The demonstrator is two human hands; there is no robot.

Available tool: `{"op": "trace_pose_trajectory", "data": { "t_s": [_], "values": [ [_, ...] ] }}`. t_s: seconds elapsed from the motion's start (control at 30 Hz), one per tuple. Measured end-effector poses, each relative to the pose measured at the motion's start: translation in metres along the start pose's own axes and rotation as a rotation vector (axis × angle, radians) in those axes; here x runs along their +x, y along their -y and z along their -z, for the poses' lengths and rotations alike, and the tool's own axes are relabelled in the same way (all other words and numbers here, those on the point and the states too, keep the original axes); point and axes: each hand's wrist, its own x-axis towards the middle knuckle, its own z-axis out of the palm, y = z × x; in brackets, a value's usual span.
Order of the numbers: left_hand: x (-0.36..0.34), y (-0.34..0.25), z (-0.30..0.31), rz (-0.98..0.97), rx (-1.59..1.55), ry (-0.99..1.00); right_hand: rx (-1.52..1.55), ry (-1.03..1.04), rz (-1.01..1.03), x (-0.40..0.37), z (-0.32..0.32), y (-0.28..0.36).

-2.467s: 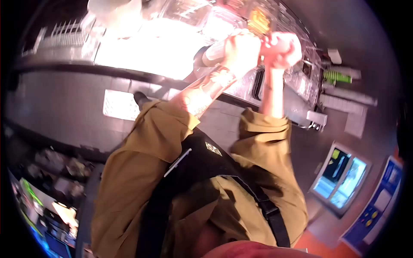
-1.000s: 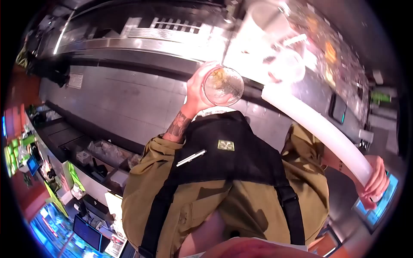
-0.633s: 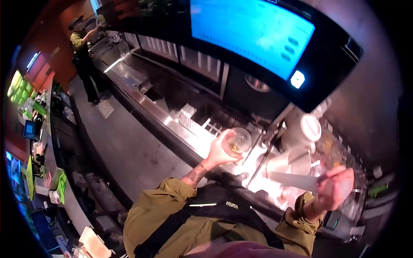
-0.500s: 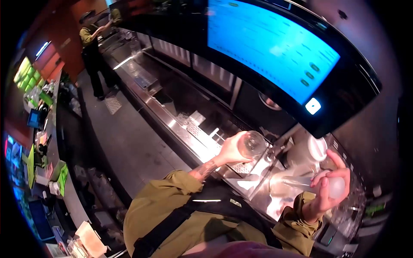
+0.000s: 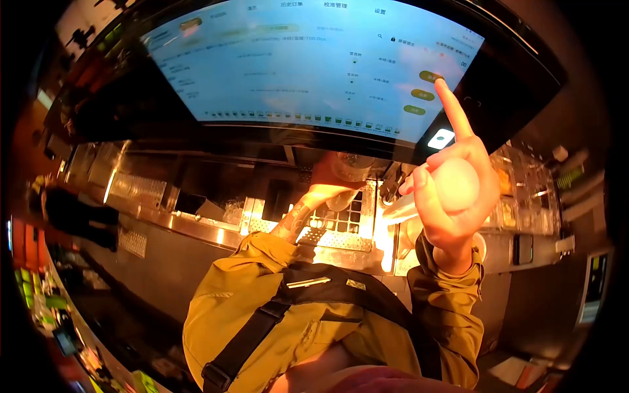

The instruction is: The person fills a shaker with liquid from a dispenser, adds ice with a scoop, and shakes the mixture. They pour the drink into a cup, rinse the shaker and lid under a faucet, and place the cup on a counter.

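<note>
My left hand [image 5: 324, 181], below the screen, is wrapped round a clear glass [image 5: 354, 168]; its fingers are partly in shadow. My right hand [image 5: 464, 196] is raised with its index finger stretched out, the tip at a gold button near the right side of the touchscreen [image 5: 275, 82]. The other fingers of that hand curl round a pale, translucent round bulb [image 5: 455, 186]. From it a clear, narrow shaft [image 5: 401, 209] seems to point left; its exact kind cannot be made out.
A perforated metal drip grate [image 5: 337, 236] lies under the left arm. To the right are containers of garnish [image 5: 506, 183] and a dark phone-like device [image 5: 523, 249]. Another person [image 5: 82, 216] stands at the far left, beside the counter.
My view has turned right and the screen now fills the top. My right hand has risen from beside the counter to the screen, its index finger extended. The left hand still holds the glass.
</note>
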Motion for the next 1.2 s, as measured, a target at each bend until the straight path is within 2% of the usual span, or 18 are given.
{"op": "trace_pose_trajectory", "data": {
  "t_s": [0.03,0.07,0.17,0.2,0.27,0.37,0.4,0.47,0.57,0.7,0.77,0.8,0.87,0.93,1.0,1.13,1.2],
  "values": [
    [0.001,0.001,0.004,0.029,0.001,0.009,0.029,0.022,0.034,-0.003,0.000,-0.001],
    [0.005,0.004,0.005,-0.073,-0.086,0.043,0.174,-0.018,0.038,-0.009,-0.004,0.001],
    [0.008,0.018,0.005,-0.072,-0.017,0.071,-0.126,0.043,0.138,-0.014,0.007,0.014],
    [0.008,0.024,0.003,-0.087,-0.018,0.081,-0.175,-0.055,0.029,-0.023,-0.003,0.025],
    [0.009,0.033,-0.001,-0.098,-0.090,0.088,-0.199,-0.132,-0.065,-0.028,-0.012,0.031],
    [0.011,0.051,0.021,-0.140,0.129,0.198,-0.073,-0.104,-0.073,-0.038,-0.008,0.018],
    [0.012,0.039,0.020,-0.042,0.044,0.161,-0.010,-0.117,-0.110,-0.051,-0.003,0.014],
    [0.011,0.043,0.012,-0.080,-0.047,0.024,0.031,-0.122,-0.140,-0.069,0.007,0.009],
    [0.012,0.045,0.014,-0.123,0.010,0.061,-0.005,-0.126,-0.110,-0.092,0.016,0.008],
    [0.020,0.089,0.005,-0.250,0.049,-0.079,-0.152,-0.211,-0.023,-0.138,0.032,-0.001],
    [0.010,0.095,-0.004,-0.145,-0.355,-0.017,-0.118,-0.419,0.011,-0.145,0.014,-0.003],
    [0.005,0.098,-0.008,-0.159,-0.328,-0.099,-0.044,-0.480,-0.014,-0.152,0.010,-0.002],
    [-0.003,0.108,-0.008,-0.181,-0.091,-0.181,-0.215,-0.474,0.014,-0.160,0.009,-0.007],
    [-0.002,0.126,-0.005,-0.112,0.081,-0.160,-0.245,-0.505,-0.042,-0.159,0.004,-0.005],
    [-0.002,0.142,-0.008,-0.071,0.100,-0.147,-0.298,-0.545,-0.075,-0.158,0.001,-0.005],
    [-0.005,0.160,-0.010,-0.112,0.006,-0.229,-0.193,-0.578,-0.062,-0.158,-0.004,-0.008],
    [-0.008,0.154,-0.014,-0.113,0.076,-0.218,-0.135,-0.590,-0.042,-0.157,-0.007,-0.010]
  ]
}}
